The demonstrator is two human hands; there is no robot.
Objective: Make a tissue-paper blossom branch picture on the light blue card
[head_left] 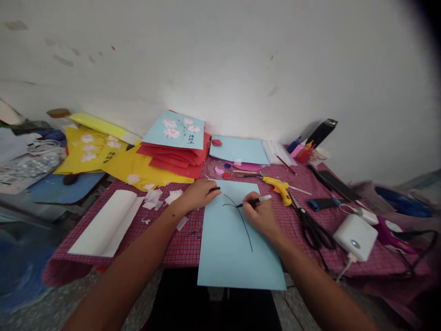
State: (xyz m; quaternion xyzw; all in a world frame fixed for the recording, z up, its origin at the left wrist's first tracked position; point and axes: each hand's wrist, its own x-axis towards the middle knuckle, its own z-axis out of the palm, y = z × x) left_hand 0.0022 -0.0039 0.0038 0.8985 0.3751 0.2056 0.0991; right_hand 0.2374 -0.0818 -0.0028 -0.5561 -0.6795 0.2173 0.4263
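A sheet of light blue paper (pixel 229 257) lies in front of me, its near end past the table edge. Thin curved black lines cross its upper half. My right hand (pixel 260 214) is closed around a black marker (pixel 255 201) with a white end, its tip at the point where the lines meet. My left hand (pixel 198 194) rests at the paper's upper left edge, closed on a small black pen cap (pixel 215 188). Scraps of white paper (pixel 151 198) lie to the left of that hand.
Behind the sheet stands a stack of red paper (pixel 182 158) topped by a blue flower picture (pixel 177 131). To the right lie a yellow glue gun (pixel 278 187), black scissors (pixel 313 227) and a white box with a cable (pixel 356 236). Folded white paper (pixel 106 223) is at left.
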